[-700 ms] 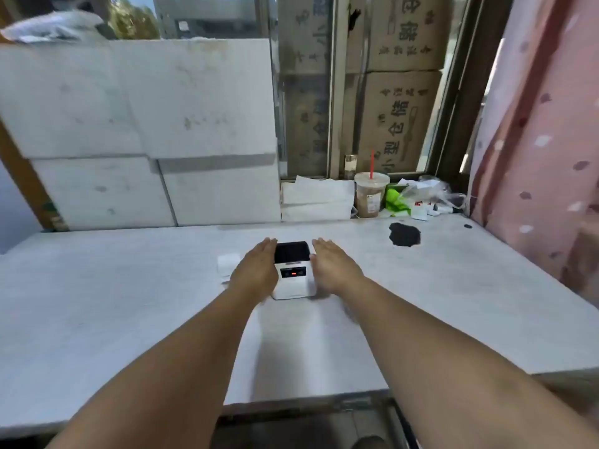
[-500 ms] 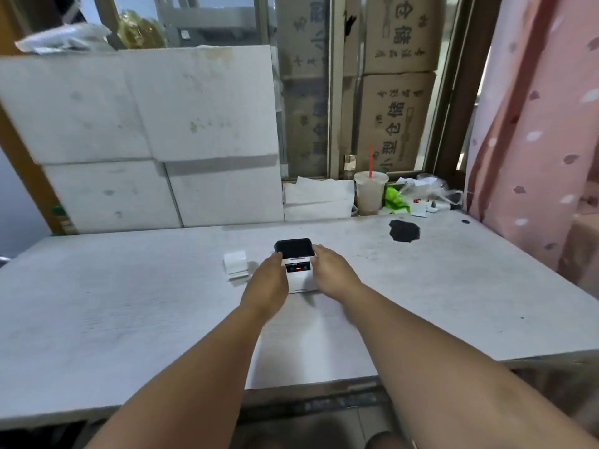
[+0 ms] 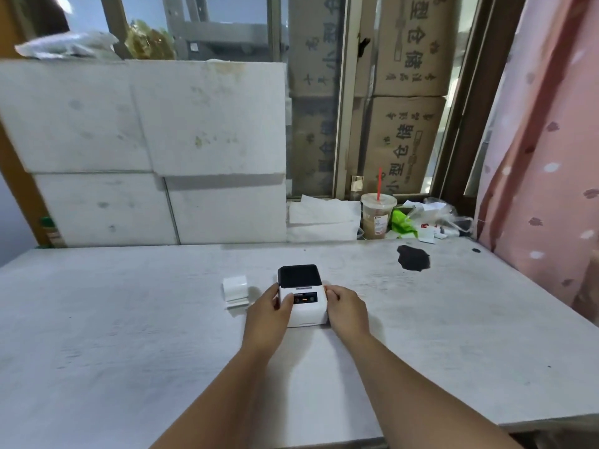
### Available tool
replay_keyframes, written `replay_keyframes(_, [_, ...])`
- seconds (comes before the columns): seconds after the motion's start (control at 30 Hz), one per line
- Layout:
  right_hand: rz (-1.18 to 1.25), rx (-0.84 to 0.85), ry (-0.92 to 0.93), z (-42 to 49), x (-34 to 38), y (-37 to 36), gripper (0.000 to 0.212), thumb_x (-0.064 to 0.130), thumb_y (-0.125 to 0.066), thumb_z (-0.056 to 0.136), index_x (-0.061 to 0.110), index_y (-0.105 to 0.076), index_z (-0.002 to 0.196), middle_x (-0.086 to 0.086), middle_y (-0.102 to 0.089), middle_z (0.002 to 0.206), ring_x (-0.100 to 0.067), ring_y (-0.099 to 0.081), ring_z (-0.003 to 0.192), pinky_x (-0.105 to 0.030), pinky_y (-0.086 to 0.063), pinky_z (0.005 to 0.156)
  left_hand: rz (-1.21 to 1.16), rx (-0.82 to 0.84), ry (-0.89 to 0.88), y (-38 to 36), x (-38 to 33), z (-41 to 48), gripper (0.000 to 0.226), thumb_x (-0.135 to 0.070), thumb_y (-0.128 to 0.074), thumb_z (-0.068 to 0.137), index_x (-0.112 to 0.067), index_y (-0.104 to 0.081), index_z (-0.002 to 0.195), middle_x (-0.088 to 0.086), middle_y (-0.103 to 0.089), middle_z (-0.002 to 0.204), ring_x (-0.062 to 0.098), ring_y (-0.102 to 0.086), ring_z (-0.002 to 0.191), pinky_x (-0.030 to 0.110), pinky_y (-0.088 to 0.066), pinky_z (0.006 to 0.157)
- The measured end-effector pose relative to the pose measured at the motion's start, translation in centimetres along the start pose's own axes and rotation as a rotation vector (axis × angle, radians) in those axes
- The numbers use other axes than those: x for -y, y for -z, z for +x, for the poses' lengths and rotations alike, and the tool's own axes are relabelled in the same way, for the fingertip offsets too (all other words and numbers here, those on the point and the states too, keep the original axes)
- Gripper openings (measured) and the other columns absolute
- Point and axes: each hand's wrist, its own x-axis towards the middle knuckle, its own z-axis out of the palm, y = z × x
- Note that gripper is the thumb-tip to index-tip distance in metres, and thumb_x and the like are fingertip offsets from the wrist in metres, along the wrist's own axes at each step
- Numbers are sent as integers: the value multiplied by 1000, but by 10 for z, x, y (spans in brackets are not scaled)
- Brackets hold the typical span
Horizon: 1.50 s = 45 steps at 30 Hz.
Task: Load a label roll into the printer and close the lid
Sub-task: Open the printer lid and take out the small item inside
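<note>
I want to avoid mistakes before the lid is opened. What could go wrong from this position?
1. Both hands, left hand and right hand, press the sides of the small printer; it may slide on the table.
2. The label roll lies loose beside the left hand, its end unrolled; a bump could unwind it.
</note>
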Motion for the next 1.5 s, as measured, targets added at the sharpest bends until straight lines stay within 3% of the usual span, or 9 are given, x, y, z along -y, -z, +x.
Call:
replay_keyframes(0.17, [11, -4, 48, -2, -8, 5, 29, 21, -46, 95, 23, -74, 105, 2, -74, 98, -17, -63, 93, -28, -47, 77, 72, -33, -72, -3, 4, 0, 18, -29, -48, 94, -32, -64, 101, -8, -70, 82, 5, -62, 77, 17, -42, 60])
replay_keyframes(0.27, [50, -10, 25, -5, -7, 6, 26, 21, -49, 94, 20, -74, 101, 3, -72, 90, -16, -63, 88, -26, -46, 73, 108, -52, -72, -4, 5, -3, 19, -29, -44, 93, -30, -63, 94, 1, -68, 78, 15, -61, 74, 23, -42, 60])
replay_keyframes(0.4, [67, -46, -5, -8, -6, 5, 22, 20, -51, 92, 17, -73, 93, 4, -68, 81, -19, -65, 86, -31, -51, 77, 40, -91, -44, -2, 1, -7, 17, -26, -46, 96, -27, -63, 96, -14, -66, 85, 0, -59, 78, 21, -44, 67])
replay_keyframes(0.53, [99, -11, 0, -12, -7, 5, 21, 22, -51, 90, 23, -72, 93, 7, -71, 85, -20, -67, 85, -43, -57, 77, -8, -104, -4, 2, -1, -10, 18, -25, -51, 95, -22, -62, 109, -12, -63, 96, 4, -58, 91, 26, -47, 81])
replay_keyframes(0.67, [46, 37, 61, -17, -8, 7, 30, 25, -43, 91, 29, -72, 97, 6, -73, 90, -21, -66, 89, -44, -56, 78, 21, -70, -8, 5, 1, -13, 22, -28, -51, 94, -23, -64, 111, -11, -67, 95, 5, -61, 92, 29, -50, 86])
replay_keyframes(1.0, [123, 113, 41, -18, -7, 13, 32, 24, -45, 93, 39, -73, 95, 9, -76, 86, -16, -72, 75, -38, -61, 72, 98, -17, -35, 10, 5, -13, 26, -33, -46, 94, -15, -65, 89, 5, -71, 83, 23, -63, 83, 35, -48, 71])
replay_keyframes(1.13, [136, 109, 28, -17, -9, 11, 34, 23, -45, 92, 43, -73, 88, 8, -75, 83, -18, -71, 76, -39, -60, 74, 118, -11, -23, 8, 6, -13, 25, -37, -48, 91, -19, -63, 85, 0, -72, 80, 24, -65, 84, 41, -51, 77])
replay_keyframes(1.27, [140, 113, -16, -14, -10, 9, 32, 25, -46, 90, 41, -73, 92, 10, -76, 84, -14, -72, 75, -34, -59, 76, 100, -15, -21, 9, 4, -13, 16, -36, -52, 91, -29, -63, 82, -7, -73, 82, 15, -66, 85, 39, -51, 82])
replay_keyframes(1.5, [206, 157, -72, -6, -14, 8, 28, 28, -51, 84, 40, -75, 92, 10, -77, 82, -19, -73, 80, -42, -60, 79, 40, 6, 4, 12, 2, -12, 28, -31, -59, 90, -50, -56, 69, -46, -56, 58, -22, -55, 66, 10, -42, 70])
